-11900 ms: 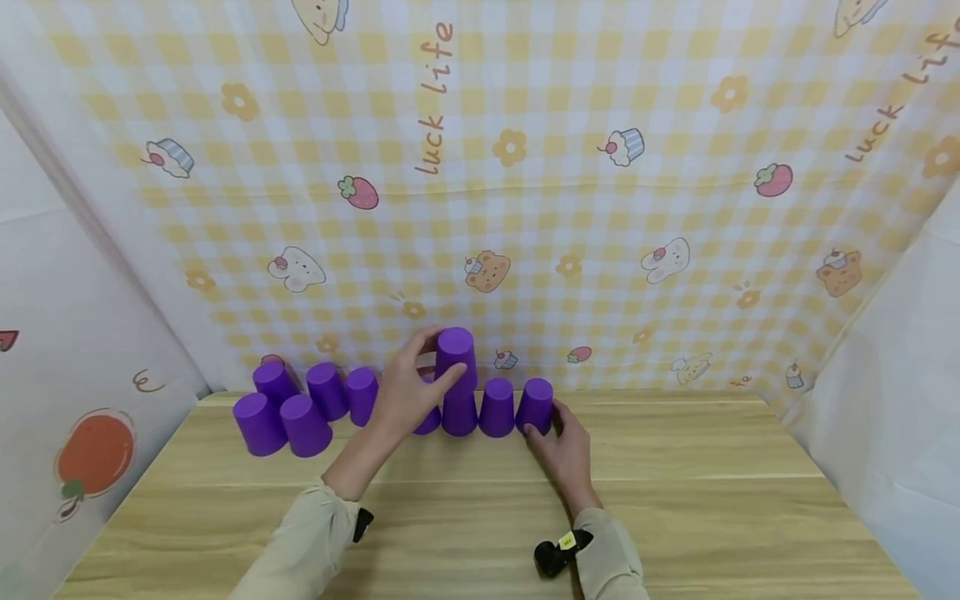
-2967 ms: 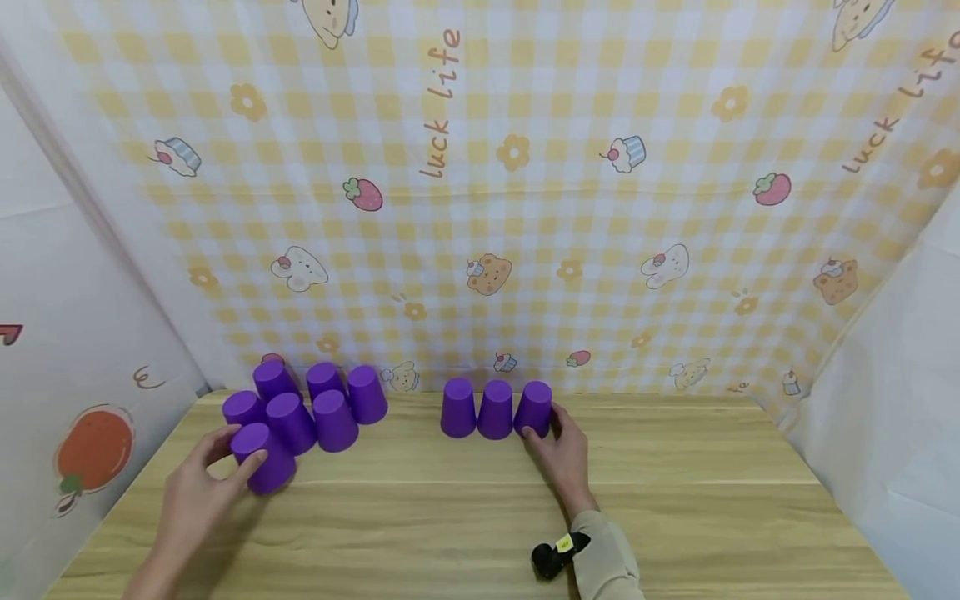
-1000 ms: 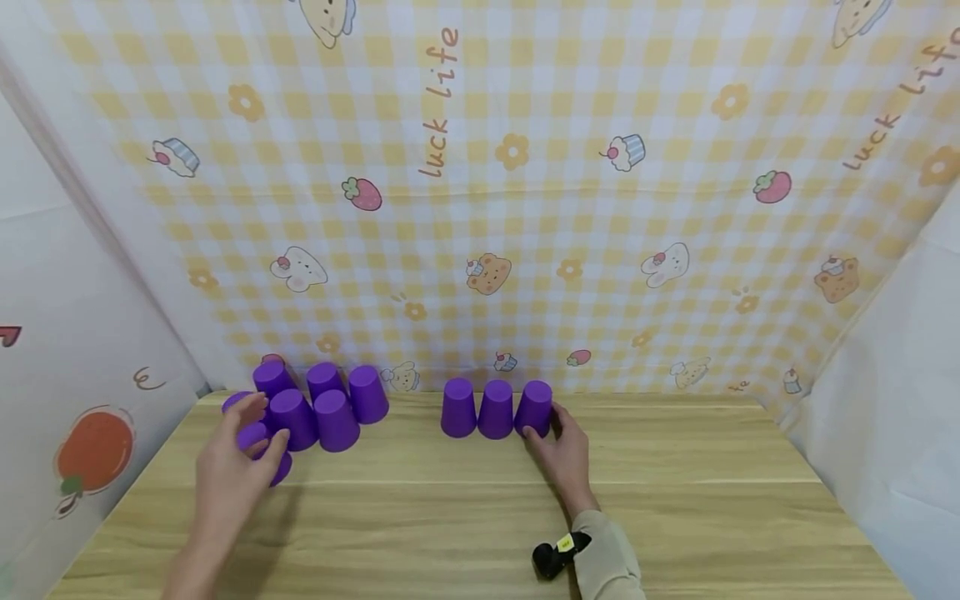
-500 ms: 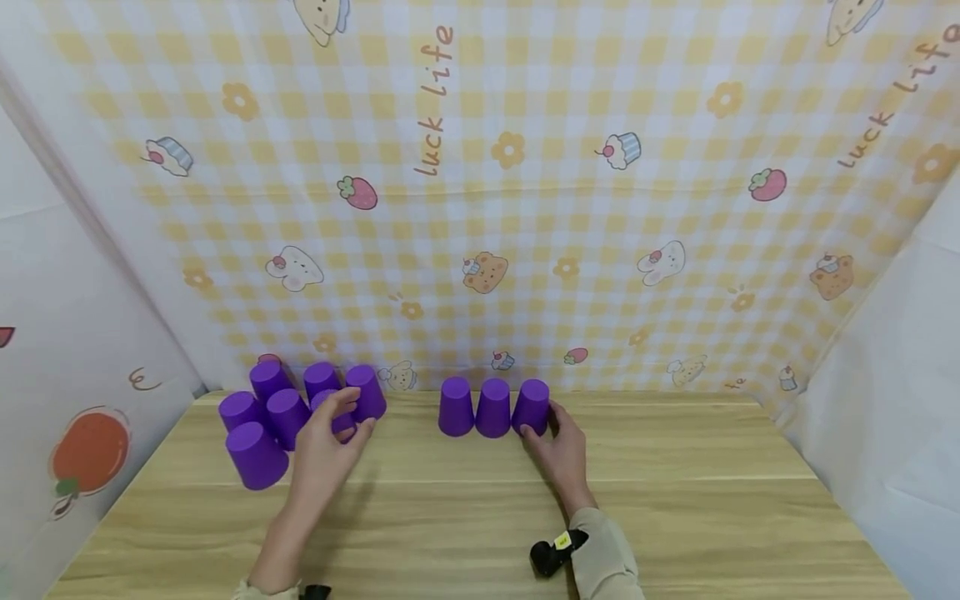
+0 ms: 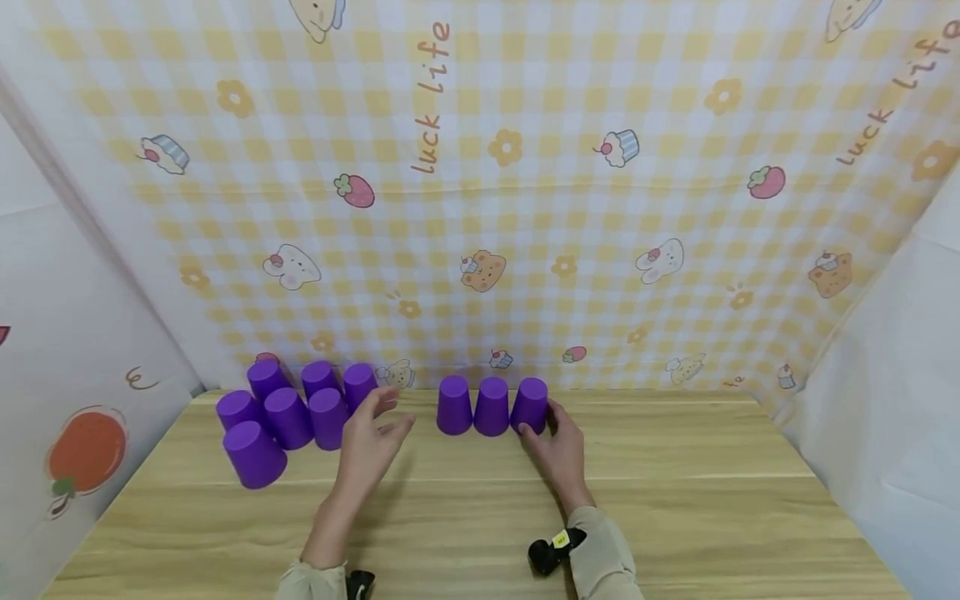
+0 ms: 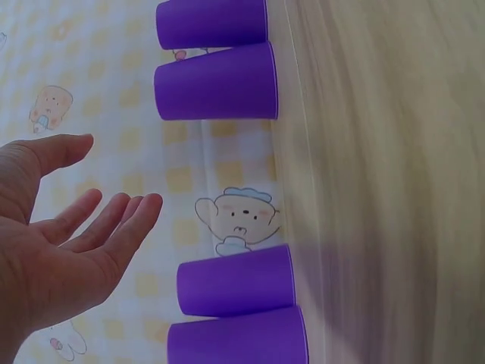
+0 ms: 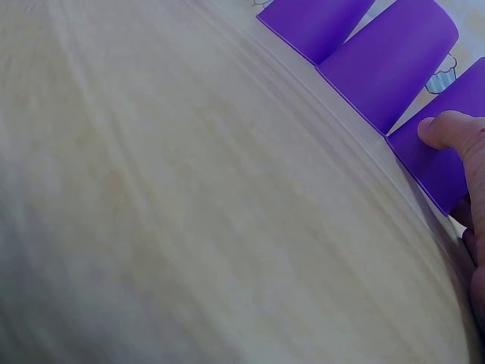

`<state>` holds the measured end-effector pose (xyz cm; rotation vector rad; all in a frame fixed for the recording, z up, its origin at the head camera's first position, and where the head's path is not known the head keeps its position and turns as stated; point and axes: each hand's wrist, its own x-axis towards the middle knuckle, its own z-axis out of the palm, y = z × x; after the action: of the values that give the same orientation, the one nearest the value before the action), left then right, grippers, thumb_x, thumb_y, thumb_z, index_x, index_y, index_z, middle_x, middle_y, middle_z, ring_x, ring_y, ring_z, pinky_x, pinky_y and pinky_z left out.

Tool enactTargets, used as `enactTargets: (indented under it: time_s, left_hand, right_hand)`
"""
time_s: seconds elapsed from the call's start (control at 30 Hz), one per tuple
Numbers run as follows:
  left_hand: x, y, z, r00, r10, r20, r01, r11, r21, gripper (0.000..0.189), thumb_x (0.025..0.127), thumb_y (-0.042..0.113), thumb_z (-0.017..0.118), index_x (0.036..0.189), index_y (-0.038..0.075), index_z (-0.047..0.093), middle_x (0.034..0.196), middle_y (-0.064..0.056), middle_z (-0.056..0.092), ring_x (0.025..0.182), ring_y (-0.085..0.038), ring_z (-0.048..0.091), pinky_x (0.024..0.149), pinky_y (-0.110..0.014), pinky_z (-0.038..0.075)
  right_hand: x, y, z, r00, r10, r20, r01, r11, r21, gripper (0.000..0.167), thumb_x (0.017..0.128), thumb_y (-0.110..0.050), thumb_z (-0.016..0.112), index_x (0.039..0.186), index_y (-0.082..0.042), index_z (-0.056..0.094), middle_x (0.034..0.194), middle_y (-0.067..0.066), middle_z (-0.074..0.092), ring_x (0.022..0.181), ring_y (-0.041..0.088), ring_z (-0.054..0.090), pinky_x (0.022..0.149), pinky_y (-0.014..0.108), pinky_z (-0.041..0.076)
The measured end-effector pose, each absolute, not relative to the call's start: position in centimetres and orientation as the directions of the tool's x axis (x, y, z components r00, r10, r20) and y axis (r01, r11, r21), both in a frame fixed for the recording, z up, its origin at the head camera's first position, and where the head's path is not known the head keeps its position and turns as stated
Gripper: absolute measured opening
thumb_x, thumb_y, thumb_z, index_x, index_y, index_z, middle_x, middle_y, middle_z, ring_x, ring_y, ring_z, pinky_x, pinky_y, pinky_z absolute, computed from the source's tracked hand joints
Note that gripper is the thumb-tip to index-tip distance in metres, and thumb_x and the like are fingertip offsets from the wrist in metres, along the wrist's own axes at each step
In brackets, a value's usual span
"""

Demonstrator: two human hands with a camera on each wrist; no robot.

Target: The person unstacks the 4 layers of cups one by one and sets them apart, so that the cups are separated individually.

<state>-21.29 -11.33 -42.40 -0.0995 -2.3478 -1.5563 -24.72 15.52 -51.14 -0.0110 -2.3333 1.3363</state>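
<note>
Three purple cups stand upside down in a row near the back of the table, rims touching or nearly so. On the right-hand cup [image 5: 531,405] of that row, my right hand [image 5: 561,452] keeps a low grip; in the right wrist view its thumb [image 7: 447,130] lies across the cup's side. My left hand [image 5: 369,442] hovers with spread, relaxed fingers and holds nothing, between this row and a group of several upside-down purple cups on the left. The nearest cup of that group [image 5: 327,418] is just left of the hand. Another cup [image 5: 255,454] stands at the group's front.
The wooden table [image 5: 480,517] ends at a yellow-checked cloth [image 5: 525,217] hanging behind the cups. White cloths hang on the left [image 5: 82,333] and right sides. A black wrist camera [image 5: 543,557] sits at my right sleeve.
My left hand took cups from the row's left end and top to the left group, let go of the front one, and came back rightward. My right hand stayed on its cup.
</note>
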Motion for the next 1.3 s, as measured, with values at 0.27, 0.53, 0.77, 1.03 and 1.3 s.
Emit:
enactTargets:
  time_s: [0.27,0.53,0.77,1.03,1.3]
  left_hand:
    - [-22.3,-9.5,-42.7,-0.953,-0.091,0.289,0.242,0.346,0.907,0.049,0.078,0.002,0.071,0.124,0.001,0.053,0.123,-0.019,0.055,0.112,-0.033,0.053,0.087,-0.044,0.051]
    - [-23.9,-8.3,-42.9,-0.948,-0.019,0.317,0.281,0.414,0.866,0.056,0.078,0.012,0.074,0.127,-0.002,0.05,0.126,-0.019,0.054,0.112,-0.035,0.052,0.084,-0.045,0.052]
    - [-25.8,-7.3,-43.4,-0.942,0.063,0.329,0.317,0.48,0.818,0.054,0.078,0.009,0.074,0.123,-0.007,0.049,0.12,-0.023,0.055,0.107,-0.04,0.053,0.088,-0.049,0.048]
    - [-26.5,-6.5,-43.9,-0.946,0.05,0.32,0.305,0.467,0.83,0.045,0.079,0.003,0.071,0.119,-0.006,0.052,0.113,-0.022,0.059,0.104,-0.038,0.056,0.09,-0.049,0.047]
    - [-26.6,-6.5,-44.6,-0.942,0.014,0.335,0.305,0.451,0.839,0.042,0.078,0.001,0.071,0.116,-0.007,0.054,0.109,-0.023,0.06,0.1,-0.037,0.058,0.087,-0.047,0.049]
  right_hand:
    - [-24.8,15.5,-51.0,-0.904,0.235,0.358,-0.194,0.521,-0.831,0.059,0.074,-0.012,0.078,0.124,0.005,0.053,0.119,0.024,0.057,0.109,0.035,0.056,0.095,0.04,0.046]
    - [-24.8,15.1,-50.8,-0.913,0.228,0.34,-0.186,0.51,-0.84,0.06,0.075,-0.013,0.078,0.126,0.004,0.052,0.121,0.023,0.057,0.112,0.033,0.055,0.097,0.037,0.044]
    - [-24.8,15.2,-50.8,-0.913,0.222,0.343,-0.191,0.509,-0.839,0.059,0.075,-0.013,0.078,0.125,0.005,0.052,0.12,0.023,0.057,0.112,0.032,0.055,0.097,0.036,0.044]
    - [-24.8,15.2,-50.9,-0.916,0.224,0.333,-0.179,0.516,-0.838,0.06,0.075,-0.014,0.078,0.126,0.004,0.052,0.121,0.022,0.056,0.112,0.033,0.055,0.097,0.037,0.044]
    - [-24.8,15.4,-51.1,-0.922,0.225,0.314,-0.16,0.517,-0.841,0.06,0.075,-0.014,0.078,0.127,0.003,0.051,0.122,0.022,0.056,0.112,0.032,0.054,0.097,0.037,0.043]
